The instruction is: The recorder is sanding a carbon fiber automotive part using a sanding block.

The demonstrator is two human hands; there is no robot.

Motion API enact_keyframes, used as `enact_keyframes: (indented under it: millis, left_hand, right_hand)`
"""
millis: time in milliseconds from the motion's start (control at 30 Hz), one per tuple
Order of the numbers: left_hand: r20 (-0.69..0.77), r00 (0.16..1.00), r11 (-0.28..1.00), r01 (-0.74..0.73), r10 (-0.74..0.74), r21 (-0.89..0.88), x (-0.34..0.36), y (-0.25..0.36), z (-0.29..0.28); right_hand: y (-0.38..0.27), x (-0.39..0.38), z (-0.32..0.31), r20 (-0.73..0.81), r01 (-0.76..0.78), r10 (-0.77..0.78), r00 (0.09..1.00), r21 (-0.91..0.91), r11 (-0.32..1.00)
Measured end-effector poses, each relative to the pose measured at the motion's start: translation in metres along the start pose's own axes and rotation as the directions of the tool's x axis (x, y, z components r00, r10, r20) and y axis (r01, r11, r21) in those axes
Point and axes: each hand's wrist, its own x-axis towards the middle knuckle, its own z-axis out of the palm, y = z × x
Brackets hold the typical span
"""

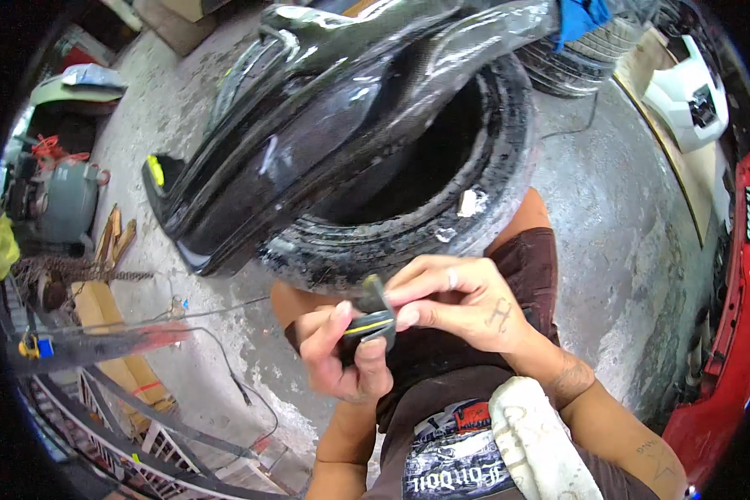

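In front of my lap, my left hand (346, 354) is closed around a small dark folded piece (371, 322) with a yellow stripe along it. My right hand (458, 304), wearing a ring, pinches a dark flap that stands up from the same piece. Its exact kind is not clear. Beyond my hands, a glossy black, carbon-look car body panel (308, 142) rests across a large worn tyre (500, 158). Neither hand touches the panel or the tyre.
Another tyre (571, 62) with a blue cloth (582, 21) is at the far right. A white bumper part (687, 96) lies on a board, near a red car panel (721, 308). A metal rack (167, 442), a cable (233, 379) and a grey tank (67, 200) are on the left.
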Motion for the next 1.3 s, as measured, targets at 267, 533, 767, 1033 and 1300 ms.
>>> enact_keyframes:
  millis: [267,533,767,1033,1300]
  left_hand:
    - [0.014,0.998,0.998,0.054,-0.054,-0.024,-0.001,-0.009,0.016]
    - [0.091,0.877,0.854,0.480,-0.471,-0.203,0.004,-0.014,0.009]
    - [0.123,0.830,0.794,0.557,-0.544,-0.244,0.009,-0.021,0.026]
    - [0.049,0.882,0.833,0.460,-0.469,-0.308,0.014,-0.037,0.031]
    - [-0.043,0.937,0.901,0.319,-0.346,-0.294,0.006,-0.062,0.042]
  right_hand:
    - [0.022,0.009,-0.007,0.067,0.094,-0.091,0.994,-0.047,0.994]
    - [0.040,0.018,-0.005,-0.037,0.306,-0.311,0.950,-0.109,0.946]
    - [0.052,0.027,-0.011,-0.104,0.384,-0.409,0.907,-0.199,0.902]
    - [0.039,0.036,-0.023,-0.044,0.281,-0.312,0.949,-0.327,0.902]
    - [-0.063,0.058,-0.064,-0.122,0.372,-0.590,0.798,-0.671,0.641]
